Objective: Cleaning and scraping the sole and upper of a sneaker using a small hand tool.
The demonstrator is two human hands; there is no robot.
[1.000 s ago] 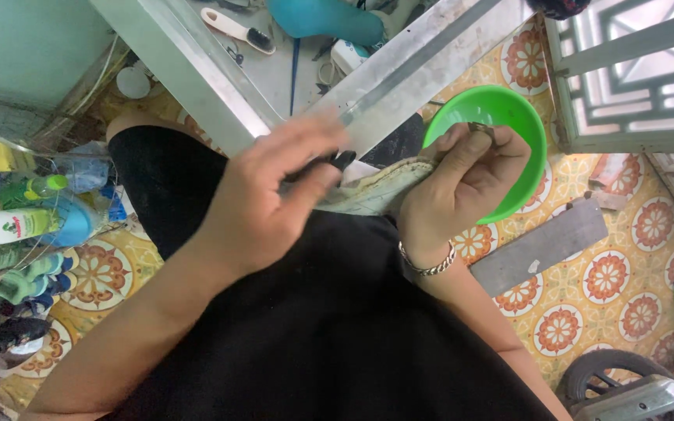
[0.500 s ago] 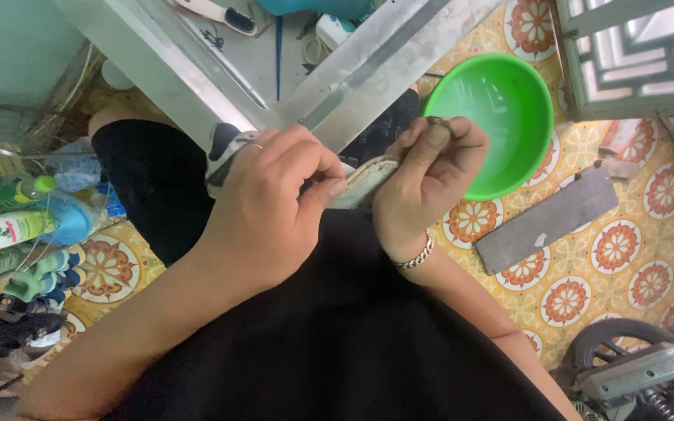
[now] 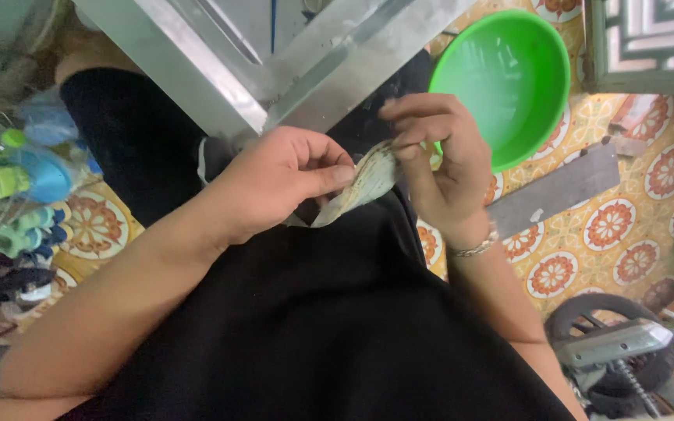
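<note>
Both hands meet over the person's black-clothed lap, under the near edge of a grey metal table frame [image 3: 290, 70]. The left hand [image 3: 274, 183] has its fingers curled together, thumb and fingertips pinching the near-left end of a small pale, flat, fish-like piece [image 3: 360, 183]. The right hand [image 3: 438, 160], with a silver bracelet [image 3: 473, 248] on its wrist, clamps the far-right end of that piece between thumb and fingers. A round bright green plastic basin [image 3: 509, 78] sits on the patterned orange floor tiles [image 3: 610, 226] just right of the hands. Plastic bottles [image 3: 9, 179] crowd the left.
</note>
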